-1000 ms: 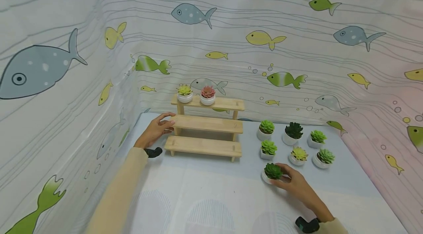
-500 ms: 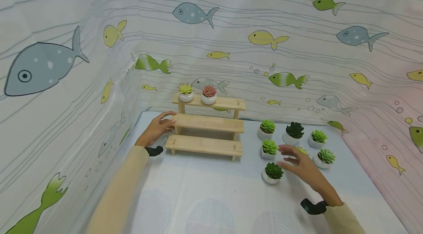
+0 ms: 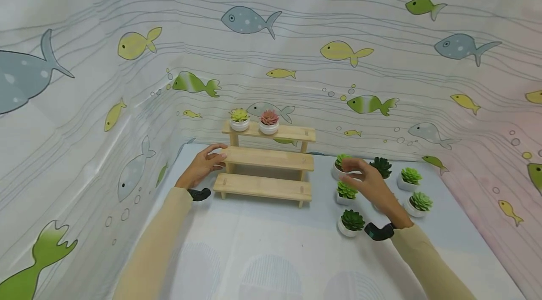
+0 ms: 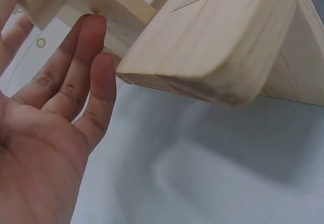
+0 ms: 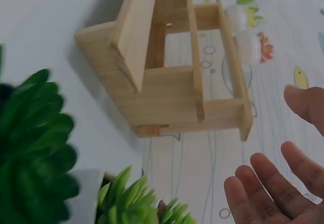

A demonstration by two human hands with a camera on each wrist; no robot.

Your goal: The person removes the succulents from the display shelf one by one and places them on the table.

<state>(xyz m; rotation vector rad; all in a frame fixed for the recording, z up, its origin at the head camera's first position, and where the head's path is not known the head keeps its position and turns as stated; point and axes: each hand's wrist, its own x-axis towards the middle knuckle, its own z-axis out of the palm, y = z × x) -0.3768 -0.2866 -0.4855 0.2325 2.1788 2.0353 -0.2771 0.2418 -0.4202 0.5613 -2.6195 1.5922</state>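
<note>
A three-step wooden stand sits at the back of the table. Its top step holds a yellow-green succulent pot and a pink one. My left hand rests with straight fingers against the left end of the middle step; the left wrist view shows the fingers beside the wood. My right hand hovers open with spread fingers over a group of small succulent pots, nearest the light green one at the rear left. It holds nothing. The right wrist view shows its fingers apart.
Right of the stand stand several white pots: a dark green one at the front, a light green one, a dark one, and two more at the right. Fish-print curtain walls enclose the table.
My right hand has let go of the front dark green pot, risen and moved back and left over the group. The left hand has stayed on the stand.
</note>
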